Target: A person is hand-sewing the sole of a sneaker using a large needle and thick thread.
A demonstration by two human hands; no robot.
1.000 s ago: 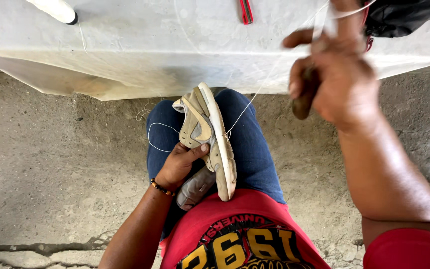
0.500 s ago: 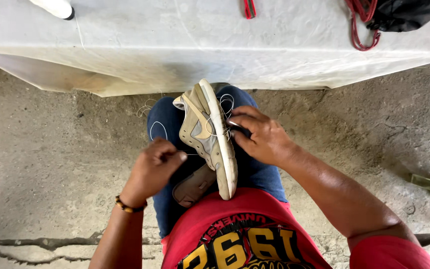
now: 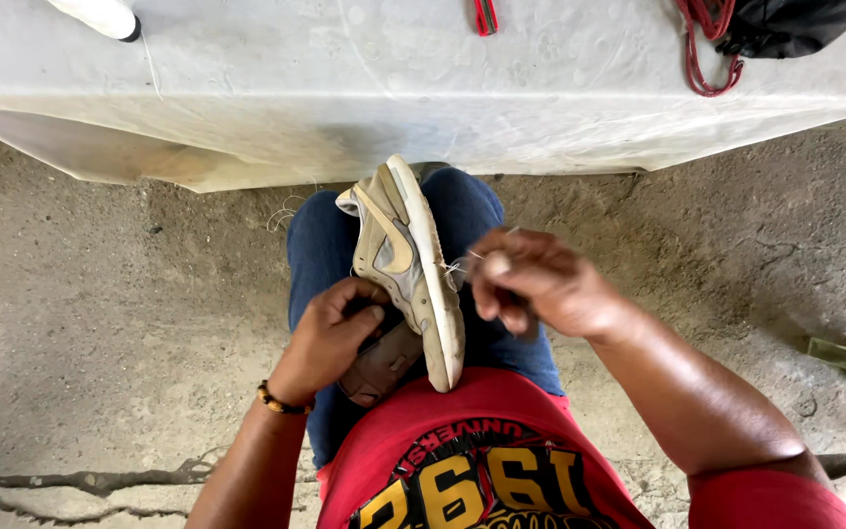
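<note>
A worn beige sneaker (image 3: 405,264) is lying on its side across the person's lap, on blue jeans (image 3: 320,250), its pale sole facing right. The left hand (image 3: 330,338) is gripping its opening, fingers curled and pressed together. The right hand (image 3: 531,284) is hovering just beside the sole — fingertips pinching a thin thread (image 3: 454,266) running to the shoe. Beyond the knees, a white-covered table (image 3: 345,88) is carrying a red cord (image 3: 702,49) near its right edge.
</note>
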